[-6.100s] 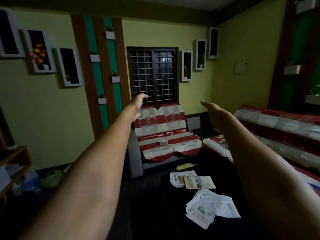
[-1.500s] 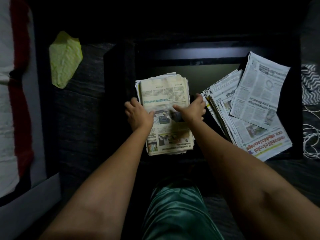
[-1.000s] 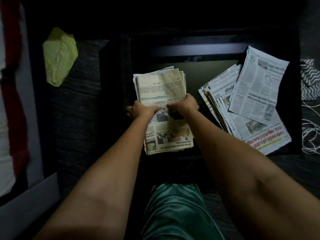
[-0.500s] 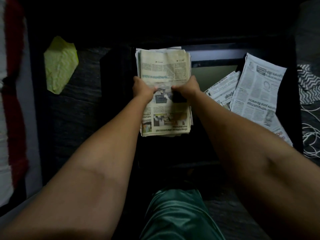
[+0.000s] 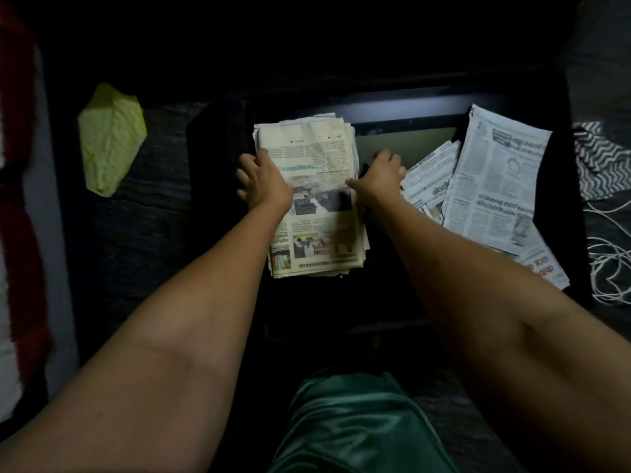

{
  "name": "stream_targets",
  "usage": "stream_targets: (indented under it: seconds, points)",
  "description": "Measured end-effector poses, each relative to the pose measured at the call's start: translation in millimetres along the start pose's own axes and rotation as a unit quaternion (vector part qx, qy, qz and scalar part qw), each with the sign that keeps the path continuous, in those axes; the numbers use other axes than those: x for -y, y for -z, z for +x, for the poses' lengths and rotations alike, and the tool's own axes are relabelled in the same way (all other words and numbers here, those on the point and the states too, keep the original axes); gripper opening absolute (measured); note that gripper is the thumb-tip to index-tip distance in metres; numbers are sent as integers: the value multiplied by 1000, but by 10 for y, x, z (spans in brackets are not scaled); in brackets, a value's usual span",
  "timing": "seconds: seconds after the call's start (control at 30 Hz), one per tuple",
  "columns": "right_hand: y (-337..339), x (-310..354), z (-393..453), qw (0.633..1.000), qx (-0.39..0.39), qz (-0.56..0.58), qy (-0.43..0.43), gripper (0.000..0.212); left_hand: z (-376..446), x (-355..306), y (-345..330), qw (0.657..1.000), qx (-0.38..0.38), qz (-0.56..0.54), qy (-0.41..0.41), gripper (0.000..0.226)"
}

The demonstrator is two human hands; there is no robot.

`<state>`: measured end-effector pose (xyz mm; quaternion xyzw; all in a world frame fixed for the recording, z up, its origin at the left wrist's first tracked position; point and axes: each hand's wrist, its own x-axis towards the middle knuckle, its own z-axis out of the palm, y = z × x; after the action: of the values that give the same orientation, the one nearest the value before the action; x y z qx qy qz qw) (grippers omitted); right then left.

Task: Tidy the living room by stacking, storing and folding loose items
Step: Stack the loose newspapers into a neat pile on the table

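Lying on the left part of the dark table (image 5: 392,302), the folded newspaper stack (image 5: 317,233) sits with its far edge near the table's far rim. The left hand (image 5: 264,184) rests on the stack's left edge, fingers spread and fairly straight, lapping over the side. The right hand (image 5: 379,180) is at the stack's right edge, thumb touching the top sheet, fingers extended past the side; whether they curl under the papers cannot be told. The two hands are apart, one on each side. A looser spread of newspapers (image 5: 491,186) covers the table's right part, fanned toward the near right corner. Off the table, a yellow-green cloth (image 5: 111,138) lies on the floor to the left, and white cables (image 5: 611,264) to the right.
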<state>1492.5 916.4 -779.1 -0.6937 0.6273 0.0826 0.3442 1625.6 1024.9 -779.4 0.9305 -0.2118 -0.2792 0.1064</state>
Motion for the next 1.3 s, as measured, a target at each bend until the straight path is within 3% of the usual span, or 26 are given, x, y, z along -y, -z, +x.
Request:
stream_targets:
  seconds: [0.13, 0.3, 0.47, 0.67, 0.9, 1.0, 1.13, 1.3]
  points:
    - [454, -249, 59, 997, -35, 31, -57, 70, -111, -457, 16, 998, 18, -10, -62, 43]
    - [990, -733, 220, 991, -66, 54, -105, 66, -288, -1159, -306, 985, 98, -98, -99, 19]
    - [1393, -1419, 452, 975, -85, 85, -186, 60, -553, -1863, -824, 971, 160, -93, -150, 25]
    - [1527, -2044, 633, 965, -34, 97, -241, 74, -743, -2367, -1425, 971, 216, -76, -68, 49]
    - [1628, -2228, 945, 962, -20, 134, -238, 73, -771, -2669, -1664, 980, 177, -89, 18, 60]
    - [1686, -2112, 1022, 971, -55, 143, -183, 58, -755, -2727, -1570, 987, 127, -96, 8, 45]
    - [1632, -1774, 996, 966, -78, 239, -63, 49, -699, -2645, -1209, 976, 23, -216, -12, 23]
    - [1263, -1004, 709, 913, 87, 398, 7, 44, -426, -1806, -520, 975, -82, -207, -19, 27]
